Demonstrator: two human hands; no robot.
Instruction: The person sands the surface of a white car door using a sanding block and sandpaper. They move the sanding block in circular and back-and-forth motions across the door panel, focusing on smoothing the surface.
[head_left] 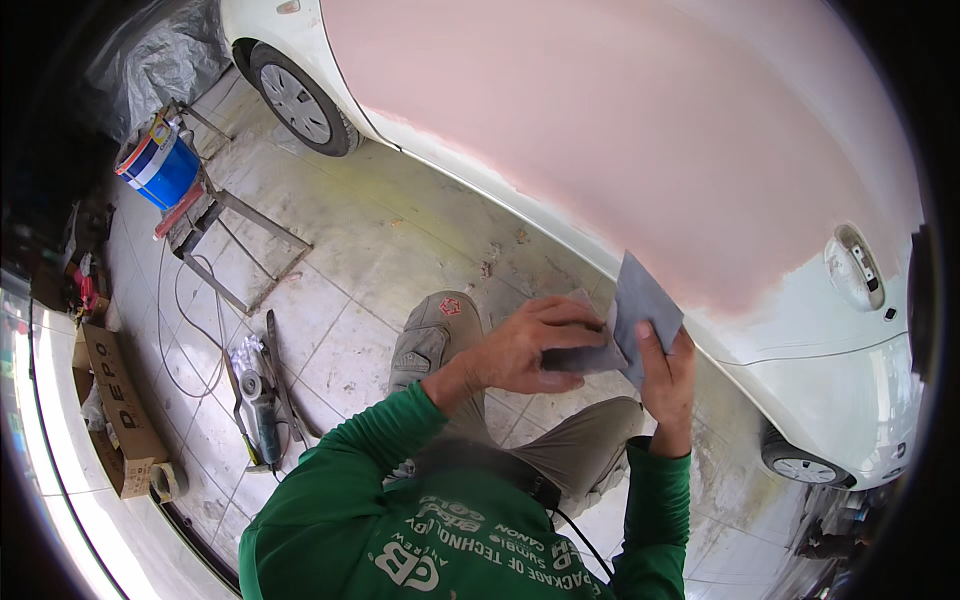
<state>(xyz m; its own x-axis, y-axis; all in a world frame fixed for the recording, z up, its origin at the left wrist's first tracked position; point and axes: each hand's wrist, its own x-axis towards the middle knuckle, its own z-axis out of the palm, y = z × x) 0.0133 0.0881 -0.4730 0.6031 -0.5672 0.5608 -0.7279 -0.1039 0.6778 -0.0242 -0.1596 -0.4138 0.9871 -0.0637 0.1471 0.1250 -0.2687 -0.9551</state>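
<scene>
And here's the right hand [668,375], nearer the white car [800,350], its grip pinching a grey sheet [648,300], thumb on the near face. The sheet stands up and away from that grip, long axis running toward the pink-patched door [600,130]. Over to the left hand [525,345]: fingers and thumb clamp a bent grey piece [590,358] that points rightward, its end right at the sheet's left edge; whether the two are joined, I can't tell.
</scene>
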